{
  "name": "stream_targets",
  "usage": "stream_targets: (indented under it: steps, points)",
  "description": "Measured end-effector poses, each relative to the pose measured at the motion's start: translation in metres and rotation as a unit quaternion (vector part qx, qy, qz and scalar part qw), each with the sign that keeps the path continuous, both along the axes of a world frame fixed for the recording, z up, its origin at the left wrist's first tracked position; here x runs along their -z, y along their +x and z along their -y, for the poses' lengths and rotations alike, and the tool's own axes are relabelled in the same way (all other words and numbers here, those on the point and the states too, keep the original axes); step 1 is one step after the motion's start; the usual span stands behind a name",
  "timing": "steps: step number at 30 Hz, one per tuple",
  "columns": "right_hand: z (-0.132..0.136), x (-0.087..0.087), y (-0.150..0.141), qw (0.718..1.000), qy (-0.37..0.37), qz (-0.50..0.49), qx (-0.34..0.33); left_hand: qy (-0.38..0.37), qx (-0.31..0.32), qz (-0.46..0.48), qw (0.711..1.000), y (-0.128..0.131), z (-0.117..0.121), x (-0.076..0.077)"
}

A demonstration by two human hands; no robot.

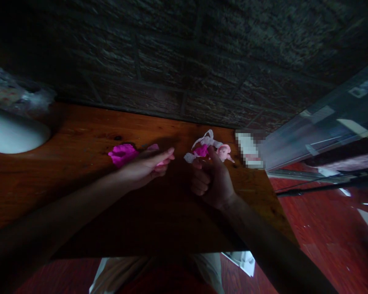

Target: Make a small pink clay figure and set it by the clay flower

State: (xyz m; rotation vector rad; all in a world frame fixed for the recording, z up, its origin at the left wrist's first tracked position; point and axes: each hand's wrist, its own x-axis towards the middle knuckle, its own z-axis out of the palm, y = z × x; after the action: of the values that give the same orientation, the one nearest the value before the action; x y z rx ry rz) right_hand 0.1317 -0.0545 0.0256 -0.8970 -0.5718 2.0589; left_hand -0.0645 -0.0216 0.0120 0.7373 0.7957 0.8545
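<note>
My left hand (149,165) is closed over the wooden table, its thumb and fingers pinching a light pink piece (164,162) that looks like thin crinkled paper. Just behind that hand lies a bright magenta crinkled piece (122,154). My right hand (214,179) has its fingers curled in and its thumb pointing up; whether anything is in the fist is hidden. Beyond the right thumb sit another magenta piece (200,151), a pale pink crumpled piece (223,152) and a whitish curled strip (209,135). The two hands are apart.
The wooden table (88,122) meets a dark stone-patterned wall (159,69). At the left are a white rounded object (15,132) and clear plastic wrapping (21,92). A blurred-out white item (250,149) lies at the right corner, beside a glass panel (331,118).
</note>
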Motion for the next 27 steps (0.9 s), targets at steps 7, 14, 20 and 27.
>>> stream_targets:
  steps: [7, 14, 20, 27]
  points:
    - [0.004, 0.001, -0.002, 0.999, 0.019, 0.010, -0.045, -0.002, -0.010, -0.013, 1.000, -0.003, -0.002, 0.000]
    - [0.006, 0.010, -0.007, 0.997, 0.070, 0.041, -0.002, 0.014, -0.057, -0.034, 0.998, -0.002, -0.004, -0.001]
    - [0.004, 0.007, -0.003, 0.985, 0.128, 0.112, 0.012, 0.069, -0.102, -0.048, 0.991, -0.003, -0.005, -0.005]
    - [0.002, 0.006, -0.008, 0.986, 0.095, 0.139, 0.015, 0.042, -0.071, -0.032, 0.996, -0.005, -0.001, -0.014]
